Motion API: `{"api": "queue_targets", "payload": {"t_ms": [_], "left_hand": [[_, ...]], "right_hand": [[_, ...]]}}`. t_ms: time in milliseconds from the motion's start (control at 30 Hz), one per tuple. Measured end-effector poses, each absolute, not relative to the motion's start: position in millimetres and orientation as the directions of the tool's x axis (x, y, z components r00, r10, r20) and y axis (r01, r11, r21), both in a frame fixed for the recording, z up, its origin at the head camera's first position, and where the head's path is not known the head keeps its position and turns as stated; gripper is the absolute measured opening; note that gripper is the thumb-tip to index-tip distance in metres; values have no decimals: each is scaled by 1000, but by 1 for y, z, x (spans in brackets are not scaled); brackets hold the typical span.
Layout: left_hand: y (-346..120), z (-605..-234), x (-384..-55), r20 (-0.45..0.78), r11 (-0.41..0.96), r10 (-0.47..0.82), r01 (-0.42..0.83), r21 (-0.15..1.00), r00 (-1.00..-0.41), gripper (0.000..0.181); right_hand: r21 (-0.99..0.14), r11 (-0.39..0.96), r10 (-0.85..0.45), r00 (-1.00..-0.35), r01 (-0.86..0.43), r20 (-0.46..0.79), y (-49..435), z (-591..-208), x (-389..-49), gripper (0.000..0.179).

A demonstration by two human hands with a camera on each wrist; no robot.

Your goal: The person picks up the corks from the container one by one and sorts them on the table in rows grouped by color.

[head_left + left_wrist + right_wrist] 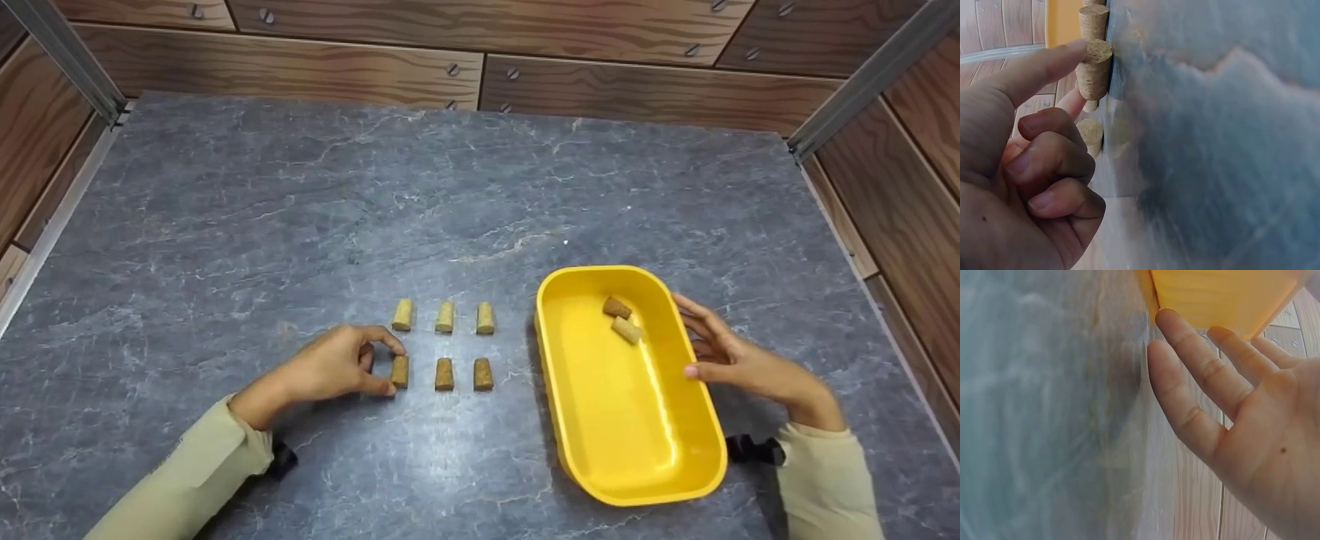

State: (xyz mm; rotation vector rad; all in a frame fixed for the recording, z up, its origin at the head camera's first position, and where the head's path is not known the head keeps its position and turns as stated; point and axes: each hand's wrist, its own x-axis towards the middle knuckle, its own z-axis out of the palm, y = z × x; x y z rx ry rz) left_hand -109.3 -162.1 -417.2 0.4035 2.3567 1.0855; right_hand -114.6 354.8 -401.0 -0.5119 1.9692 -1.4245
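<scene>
My left hand [330, 367] pinches a brown cork stopper [400, 372] between thumb and index finger, at the left end of the front row. Its other fingers are curled into the palm in the left wrist view. Beside that cork lie two darker corks [444, 373]. Behind them is a row of three paler corks [445, 317]. My right hand [739, 367] holds the right side of a yellow plastic tub [634, 496], thumb over the rim and fingers along the outer wall. Inside the tub lie a dark cork [617, 307] and a pale cork [625, 330].
The tub stands to the right of the cork rows on a grey marbled tabletop [337, 195]. Wood-patterned panels [300, 64] rise at the back and both sides, with metal posts [870, 79] at the rear corners.
</scene>
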Motion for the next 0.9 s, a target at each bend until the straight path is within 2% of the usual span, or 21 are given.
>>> {"api": "queue_targets", "payload": {"t_ms": [233,567,900], "left_hand": [[-160,-395,-113,-306,615,460,51,787,-833,49],[-123,-357,-126,-176,559,470,137,818,-865,44],[-77,-347,-142,-26,384,529,212,899,-848,38]], "right_hand": [[-938,343,-639,-719,51,-273,355,-402,-115,82],[-934,351,-632,-720,65,-288,355,-401,-114,82],[-927,369,-615,-730,68,-298,354,-402,-114,84]]}}
